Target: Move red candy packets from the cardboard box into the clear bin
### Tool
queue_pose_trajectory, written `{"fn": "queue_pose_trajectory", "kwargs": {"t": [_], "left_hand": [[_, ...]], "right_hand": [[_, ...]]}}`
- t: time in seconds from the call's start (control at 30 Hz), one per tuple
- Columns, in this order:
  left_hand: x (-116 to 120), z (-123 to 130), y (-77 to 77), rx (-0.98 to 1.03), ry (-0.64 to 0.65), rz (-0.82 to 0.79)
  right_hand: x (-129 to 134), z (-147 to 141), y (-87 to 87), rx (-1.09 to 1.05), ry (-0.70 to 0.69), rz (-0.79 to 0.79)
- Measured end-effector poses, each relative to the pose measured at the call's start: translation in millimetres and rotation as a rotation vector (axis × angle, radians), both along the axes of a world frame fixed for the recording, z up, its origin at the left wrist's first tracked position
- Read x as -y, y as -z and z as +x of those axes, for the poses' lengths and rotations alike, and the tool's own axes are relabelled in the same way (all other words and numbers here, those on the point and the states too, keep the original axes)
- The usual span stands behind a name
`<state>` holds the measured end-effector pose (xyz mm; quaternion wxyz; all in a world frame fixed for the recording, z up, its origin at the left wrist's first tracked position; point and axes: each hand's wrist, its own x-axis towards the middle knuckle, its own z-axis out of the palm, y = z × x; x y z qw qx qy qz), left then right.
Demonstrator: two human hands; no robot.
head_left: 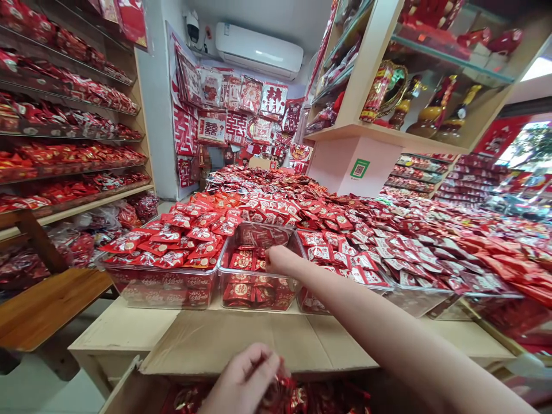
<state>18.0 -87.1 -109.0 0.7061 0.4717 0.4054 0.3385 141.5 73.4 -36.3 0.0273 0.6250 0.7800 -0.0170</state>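
My right hand (280,260) reaches forward over a clear plastic bin (259,290) that is partly filled with small red packets (242,261). Its fingers are curled down into the bin, touching the packets; whether it holds one is hidden. My left hand (245,379) is low at the bottom edge, its fingers closed on red foil packets (278,394) in an open cardboard box (241,345). The box flap lies flat between the two hands.
More clear bins heaped with red packets (172,241) flank the half-filled one, and a wide display of them (409,241) stretches right. Shelves of red goods (64,155) line the left wall. A wooden bench (47,305) stands at lower left.
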Motion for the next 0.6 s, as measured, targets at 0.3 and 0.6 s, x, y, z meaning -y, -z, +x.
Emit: {"fn": "queue_pose_trajectory", "kwargs": {"t": [0.3,0.6], "left_hand": [[0.7,-3.5,-23.5,0.406,-0.236,-0.294],[4.7,7.9,-7.9,0.313,-0.139,-0.295]], "right_hand": [[139.4,23.6,-1.6,-0.816,-0.157,0.059],[168.6,28.5,58.6,-1.216,0.027,0.012]]}}
